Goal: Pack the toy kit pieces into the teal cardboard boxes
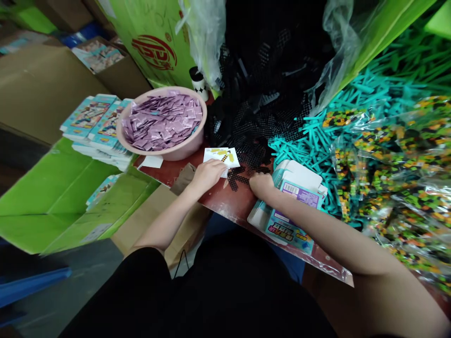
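Observation:
My left hand point(210, 172) is closed at the lower edge of a white printed card point(230, 161), which shows a yellow and brown pixel-style pickaxe. The card lies at the foot of a heap of black lattice plastic pieces point(252, 119). My right hand point(261, 185) is curled at the near side of that heap, and whatever its fingers hold is hidden. Under my right forearm, flattened teal and purple boxes point(299, 192) rest on the red-brown table point(229, 203).
A pink basin point(183, 149) of purple sachets stands left, beside stacked printed boxes point(88, 117). Below is an open green carton point(45, 188). Turquoise plastic sticks point(310, 145) and bags of multicoloured pieces point(398, 173) are piled at right. A black-capped bottle point(199, 85) stands behind the basin.

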`<state>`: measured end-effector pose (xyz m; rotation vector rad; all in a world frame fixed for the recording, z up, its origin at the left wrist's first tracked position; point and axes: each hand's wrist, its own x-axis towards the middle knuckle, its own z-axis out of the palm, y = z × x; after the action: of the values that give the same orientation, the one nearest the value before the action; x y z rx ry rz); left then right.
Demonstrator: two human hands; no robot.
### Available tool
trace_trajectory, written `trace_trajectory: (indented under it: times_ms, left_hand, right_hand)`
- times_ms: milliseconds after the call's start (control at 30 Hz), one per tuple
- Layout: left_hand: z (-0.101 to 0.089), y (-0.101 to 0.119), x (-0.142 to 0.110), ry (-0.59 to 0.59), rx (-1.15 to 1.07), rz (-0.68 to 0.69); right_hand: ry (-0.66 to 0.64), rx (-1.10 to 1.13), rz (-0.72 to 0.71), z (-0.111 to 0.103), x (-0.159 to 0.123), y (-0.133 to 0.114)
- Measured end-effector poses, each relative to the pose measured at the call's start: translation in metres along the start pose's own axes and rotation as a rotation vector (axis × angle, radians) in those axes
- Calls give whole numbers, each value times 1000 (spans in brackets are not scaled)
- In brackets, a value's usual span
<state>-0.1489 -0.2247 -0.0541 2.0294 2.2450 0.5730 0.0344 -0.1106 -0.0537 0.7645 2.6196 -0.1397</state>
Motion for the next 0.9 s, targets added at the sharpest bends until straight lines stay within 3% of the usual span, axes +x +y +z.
trace_trajectory:
  times_ms: [133,267,367,433,500,567,633,733,833,900]
  left_hand:
    - [-2,-12,5,39,-110,-93]
    - [-5,-23,9,-4,-343,-113]
    - [-17,-22,9,113,-415,-98]
    - [-27,-14,14,319,-429,-110]
    - [-35,2,28,521,-518,-131]
    - [-32,25,52,589,-658,-135]
    - [-17,54,83,525,-769,-107]
    - [26,104,128,324,-844,-41]
    - [68,146,147,38,-804,13]
    - [86,165,139,-218,-708,130]
  right_hand:
    - [7,63,62,7,-5,0]
    - [33,182,32,-1,-9,2]
    - [115,316,-8,-11,-23,15]
    - [298,529,-33,-18,-45,36]
    - [576,796,-7,-23,-79,68]
    - [859,1000,108,-27,-121,104]
    - [1134,1124,280,-29,-164,139]
    - [1451,1231,445,-24,-211,175]
    - [1534,1326,447,-9,-229,187]
    - [1497,1383,445,6,-227,186]
